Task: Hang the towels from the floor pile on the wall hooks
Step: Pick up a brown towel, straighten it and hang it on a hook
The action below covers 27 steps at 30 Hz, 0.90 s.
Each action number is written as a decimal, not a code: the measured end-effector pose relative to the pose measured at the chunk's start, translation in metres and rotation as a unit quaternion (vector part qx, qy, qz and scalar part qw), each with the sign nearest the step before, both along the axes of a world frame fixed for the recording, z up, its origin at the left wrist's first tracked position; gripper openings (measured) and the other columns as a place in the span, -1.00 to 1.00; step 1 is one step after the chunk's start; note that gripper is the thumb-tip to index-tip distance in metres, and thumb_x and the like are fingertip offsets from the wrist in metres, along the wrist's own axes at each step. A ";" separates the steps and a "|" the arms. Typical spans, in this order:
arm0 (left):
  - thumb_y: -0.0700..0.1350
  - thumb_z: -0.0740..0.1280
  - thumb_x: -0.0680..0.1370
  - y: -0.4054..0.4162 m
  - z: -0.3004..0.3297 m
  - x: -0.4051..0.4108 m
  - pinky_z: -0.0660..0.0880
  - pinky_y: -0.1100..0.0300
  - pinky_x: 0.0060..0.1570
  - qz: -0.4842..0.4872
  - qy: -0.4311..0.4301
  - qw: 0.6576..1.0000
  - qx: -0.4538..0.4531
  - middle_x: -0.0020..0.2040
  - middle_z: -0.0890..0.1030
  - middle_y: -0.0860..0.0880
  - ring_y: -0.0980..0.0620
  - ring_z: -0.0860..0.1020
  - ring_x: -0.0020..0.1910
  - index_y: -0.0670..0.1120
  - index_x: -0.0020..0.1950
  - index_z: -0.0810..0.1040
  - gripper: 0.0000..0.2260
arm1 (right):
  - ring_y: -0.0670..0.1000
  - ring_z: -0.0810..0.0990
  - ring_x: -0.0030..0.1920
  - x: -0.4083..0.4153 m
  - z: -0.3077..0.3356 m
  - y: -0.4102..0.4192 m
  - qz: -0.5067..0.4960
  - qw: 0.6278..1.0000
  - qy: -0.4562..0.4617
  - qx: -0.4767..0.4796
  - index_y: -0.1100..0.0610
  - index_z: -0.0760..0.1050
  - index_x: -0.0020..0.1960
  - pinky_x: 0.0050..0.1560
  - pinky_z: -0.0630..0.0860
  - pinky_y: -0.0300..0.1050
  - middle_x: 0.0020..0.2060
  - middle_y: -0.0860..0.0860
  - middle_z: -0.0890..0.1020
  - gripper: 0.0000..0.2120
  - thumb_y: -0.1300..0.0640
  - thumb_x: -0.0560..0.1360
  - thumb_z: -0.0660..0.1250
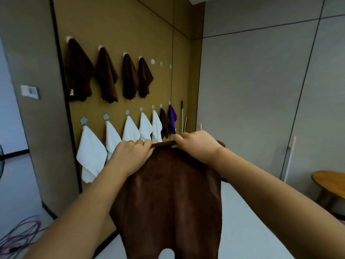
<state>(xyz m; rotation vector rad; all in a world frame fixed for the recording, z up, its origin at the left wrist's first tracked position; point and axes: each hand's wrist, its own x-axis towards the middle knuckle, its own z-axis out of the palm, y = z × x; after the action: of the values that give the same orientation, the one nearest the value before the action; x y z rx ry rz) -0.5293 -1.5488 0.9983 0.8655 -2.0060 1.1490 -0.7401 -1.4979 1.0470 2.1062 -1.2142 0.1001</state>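
Observation:
A brown towel point(168, 199) hangs in front of me, held up by its top edge. My left hand point(131, 156) pinches that edge on the left, and my right hand point(196, 144) pinches it on the right, close together. On the tan wall board, several brown towels point(107, 75) hang from the upper row of hooks. Three upper hooks point(153, 61) to their right are bare. The lower row carries several white towels point(91, 152), one brown towel point(164, 122) and a purple towel point(172, 118). The floor pile is out of view.
A round wooden table point(330, 182) stands at the right. Loose cables point(20, 234) lie on the floor at the lower left. A thin pole point(182, 116) leans in the corner beside the purple towel. Grey wall panels with a long handle point(290, 156) fill the right side.

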 end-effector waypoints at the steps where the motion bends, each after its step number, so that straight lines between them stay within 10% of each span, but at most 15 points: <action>1: 0.00 0.13 0.50 -0.013 0.004 -0.010 0.24 0.30 -0.61 -0.001 0.003 1.000 0.000 -0.54 0.47 -0.08 -0.08 0.43 -0.66 -0.14 -0.35 0.48 -0.68 | 0.07 0.55 -0.23 -0.010 0.003 -0.013 -0.006 1.000 -0.004 -0.001 0.13 0.30 0.20 -0.27 0.45 -0.11 -0.18 0.04 0.48 -0.63 -0.08 0.64 -0.10; 11: 0.01 0.11 0.48 -0.169 -0.002 -0.073 0.28 0.29 -0.62 0.010 -0.025 1.000 -0.015 -0.54 0.47 -0.09 -0.07 0.43 -0.66 -0.16 -0.32 0.53 -0.66 | 0.01 0.49 -0.23 -0.069 -0.019 -0.163 -0.014 0.998 -0.052 0.017 0.13 0.30 0.22 -0.24 0.42 -0.16 -0.19 -0.01 0.40 -0.66 -0.06 0.65 -0.08; 16: 0.00 0.48 0.39 -0.269 -0.013 -0.101 0.24 0.32 -0.60 0.032 -0.049 0.998 -0.023 -0.55 0.46 -0.07 -0.06 0.42 -0.66 -0.14 -0.36 0.51 -0.73 | 0.04 0.56 -0.13 -0.094 -0.036 -0.254 -0.015 0.999 -0.044 0.029 0.13 0.29 0.30 -0.23 0.38 -0.20 -0.02 0.06 0.53 -0.71 0.02 0.65 0.03; 27: 0.04 0.10 0.47 -0.518 0.014 -0.128 0.23 0.32 -0.61 0.016 -0.019 0.999 -0.030 -0.56 0.43 -0.05 -0.03 0.40 -0.68 -0.11 -0.39 0.48 -0.65 | 0.09 0.57 -0.15 -0.122 -0.020 -0.501 -0.041 0.997 -0.068 0.018 0.11 0.28 0.27 -0.16 0.56 -0.07 -0.05 0.08 0.53 -0.75 0.07 0.62 0.12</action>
<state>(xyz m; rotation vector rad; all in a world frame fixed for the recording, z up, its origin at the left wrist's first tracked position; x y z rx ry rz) -0.6569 -2.0670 1.0121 0.8553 -1.9843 1.2449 -0.8617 -1.9984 1.0273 2.1052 -1.3920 0.1891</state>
